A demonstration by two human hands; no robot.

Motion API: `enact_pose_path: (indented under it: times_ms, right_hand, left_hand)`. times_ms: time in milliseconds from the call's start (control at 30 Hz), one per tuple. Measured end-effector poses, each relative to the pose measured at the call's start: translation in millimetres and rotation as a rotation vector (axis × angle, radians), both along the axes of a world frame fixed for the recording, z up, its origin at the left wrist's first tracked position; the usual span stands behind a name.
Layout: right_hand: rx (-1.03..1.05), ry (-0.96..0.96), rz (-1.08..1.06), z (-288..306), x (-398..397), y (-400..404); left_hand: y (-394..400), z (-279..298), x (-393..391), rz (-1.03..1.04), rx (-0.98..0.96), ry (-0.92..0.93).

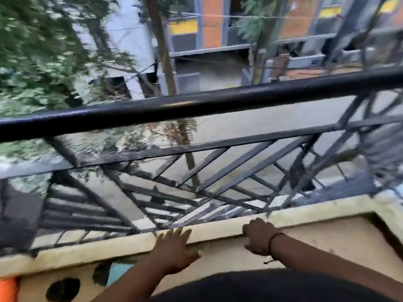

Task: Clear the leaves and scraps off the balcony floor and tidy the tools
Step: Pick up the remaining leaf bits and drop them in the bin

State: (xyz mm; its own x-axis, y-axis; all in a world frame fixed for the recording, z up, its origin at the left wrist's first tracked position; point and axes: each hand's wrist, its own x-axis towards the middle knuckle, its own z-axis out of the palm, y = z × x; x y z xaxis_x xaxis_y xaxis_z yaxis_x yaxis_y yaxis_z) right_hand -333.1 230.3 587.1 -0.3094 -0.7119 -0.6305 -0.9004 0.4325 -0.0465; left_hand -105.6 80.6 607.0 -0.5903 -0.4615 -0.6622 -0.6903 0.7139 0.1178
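Left hand point(174, 251) flat, fingers straight on parapet ledge point(218, 231); right hand point(258, 237) curled over its edge. No leaves or tools visible. Probably light, brittle scraps: gather loosely, underneath.

Pretty blurry shot, but there's a black metal railing point(196, 105) with diagonal bars running across, sitting on a cream parapet wall point(218, 231) with dark round holes low on the left. Beyond it, a grey street point(261, 127) below, leafy trees point(32, 51) on the left, and a building point(213, 22) with orange and yellow panels opposite. Soft daylight.
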Motion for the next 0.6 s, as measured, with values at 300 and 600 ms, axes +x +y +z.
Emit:
enact_pose_path:
  times_ms: [300,600]
  right_hand:
    - [-0.031,0.045,-0.736,39.4,57.4,98.1]
    - [0.074,0.072,-1.291,52.3,199.9,201.3]
  left_hand:
    - [-39.1,14.0,-84.3,-0.609,0.028,0.052]
    - [48.8,10.4,-107.0,-1.099,0.086,0.015]
